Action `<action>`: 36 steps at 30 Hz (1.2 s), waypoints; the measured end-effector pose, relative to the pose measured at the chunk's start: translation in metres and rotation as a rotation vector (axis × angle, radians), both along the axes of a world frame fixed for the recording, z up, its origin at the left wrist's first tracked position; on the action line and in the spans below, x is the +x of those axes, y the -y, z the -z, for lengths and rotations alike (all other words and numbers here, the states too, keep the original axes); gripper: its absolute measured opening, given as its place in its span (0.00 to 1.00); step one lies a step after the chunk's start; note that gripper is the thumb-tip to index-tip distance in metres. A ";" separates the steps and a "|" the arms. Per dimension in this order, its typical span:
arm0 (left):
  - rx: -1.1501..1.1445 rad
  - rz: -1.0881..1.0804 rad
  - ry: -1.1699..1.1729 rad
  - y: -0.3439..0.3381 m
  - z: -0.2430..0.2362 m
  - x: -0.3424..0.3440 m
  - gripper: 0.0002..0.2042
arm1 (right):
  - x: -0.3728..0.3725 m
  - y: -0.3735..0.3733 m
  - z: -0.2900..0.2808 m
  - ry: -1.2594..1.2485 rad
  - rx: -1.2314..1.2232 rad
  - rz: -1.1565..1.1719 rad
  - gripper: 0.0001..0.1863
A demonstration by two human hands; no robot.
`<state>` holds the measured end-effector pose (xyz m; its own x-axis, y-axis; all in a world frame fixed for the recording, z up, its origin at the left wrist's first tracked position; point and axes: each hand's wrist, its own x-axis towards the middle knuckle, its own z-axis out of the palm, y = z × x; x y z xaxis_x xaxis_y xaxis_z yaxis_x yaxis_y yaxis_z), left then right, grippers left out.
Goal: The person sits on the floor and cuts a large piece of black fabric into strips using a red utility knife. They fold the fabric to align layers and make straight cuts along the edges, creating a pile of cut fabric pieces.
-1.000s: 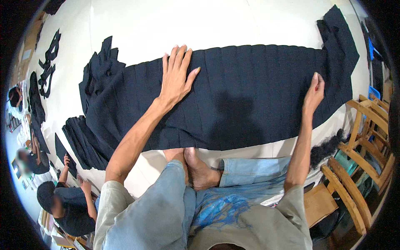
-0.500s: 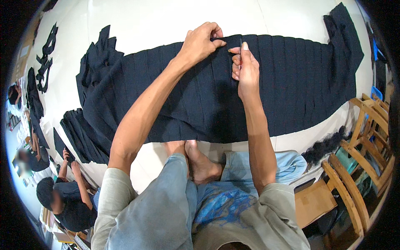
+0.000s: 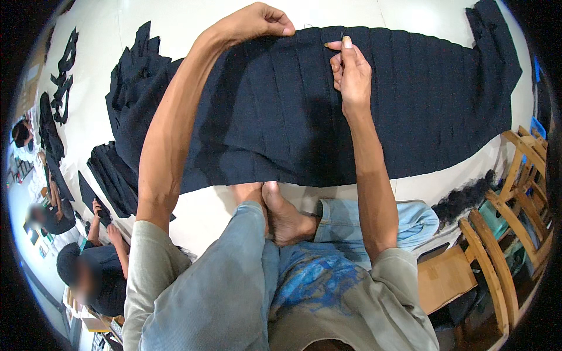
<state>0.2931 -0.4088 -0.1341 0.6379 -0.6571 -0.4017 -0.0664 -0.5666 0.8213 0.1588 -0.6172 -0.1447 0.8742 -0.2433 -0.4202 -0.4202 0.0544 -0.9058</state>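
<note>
A wide piece of black pleated fabric lies spread in front of me, its pleats running from near to far. My left hand is closed in a pinch at the fabric's far edge, left of centre. Farther right, just inside that edge, my right hand holds a slim, dark, pointed tool upright between thumb and fingers. Most of the tool is hidden in the fist, so its exact kind does not show. A small thin loop, perhaps thread, shows at the far edge between my hands.
The fabric rests on a pale surface. Black scraps and a folded pleated piece lie to the left, near a person in black. Wooden chair frames, a cardboard box and dark fluff are at the right.
My left hand has moved left and away from me along the fabric's far edge, widening the gap to my right hand. The right hand keeps its tool. The view has shifted slightly.
</note>
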 end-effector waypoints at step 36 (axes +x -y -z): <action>-0.007 -0.341 0.163 0.049 0.008 -0.045 0.14 | 0.019 0.005 -0.004 -0.169 0.380 -0.093 0.24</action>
